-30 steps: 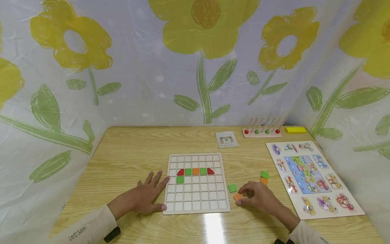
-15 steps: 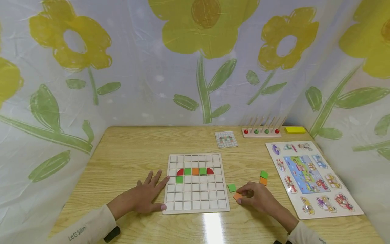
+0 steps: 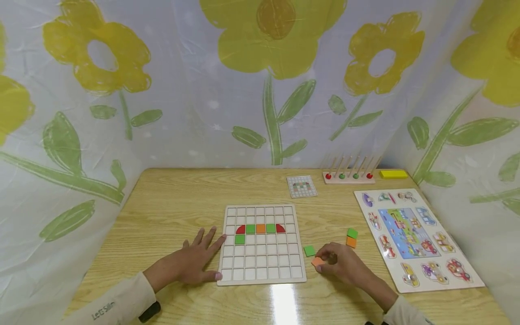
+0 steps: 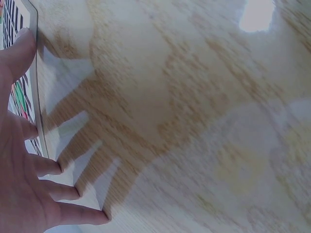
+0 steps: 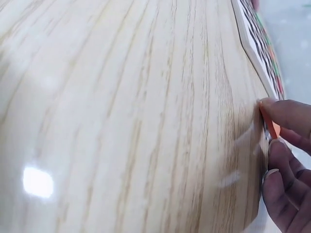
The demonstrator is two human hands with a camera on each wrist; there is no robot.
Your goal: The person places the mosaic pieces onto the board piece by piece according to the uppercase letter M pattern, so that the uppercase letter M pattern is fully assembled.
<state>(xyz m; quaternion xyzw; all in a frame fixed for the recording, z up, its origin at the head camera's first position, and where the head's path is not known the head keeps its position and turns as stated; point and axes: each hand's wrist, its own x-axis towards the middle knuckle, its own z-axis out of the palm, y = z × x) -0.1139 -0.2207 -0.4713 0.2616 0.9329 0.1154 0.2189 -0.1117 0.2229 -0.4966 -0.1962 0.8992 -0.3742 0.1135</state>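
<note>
My left hand (image 3: 195, 262) lies with fingers spread at the left edge of a white grid board (image 3: 261, 262), its thumb and index fingertip touching the rim. Set in the board's cells are red quarter-round tiles (image 3: 280, 228), green square tiles (image 3: 240, 239) and one orange square tile (image 3: 260, 228). To the right of the board, my right hand (image 3: 343, 264) pinches another orange square tile (image 3: 317, 261) between thumb and fingers; in the right wrist view this tile (image 5: 268, 121) stands tilted. Just beyond it a loose green tile (image 3: 309, 250) lies on the table.
Behind my right hand lie a green tile (image 3: 352, 233) and an orange tile (image 3: 351, 243), touching. A pattern card (image 3: 302, 186), a peg rack (image 3: 349, 179) and a yellow block (image 3: 393, 174) are at the back. A picture knob puzzle (image 3: 422, 271) lies at right.
The orange tile has tipped slightly between my right thumb and fingers. Both hands stay in nearly the same place.
</note>
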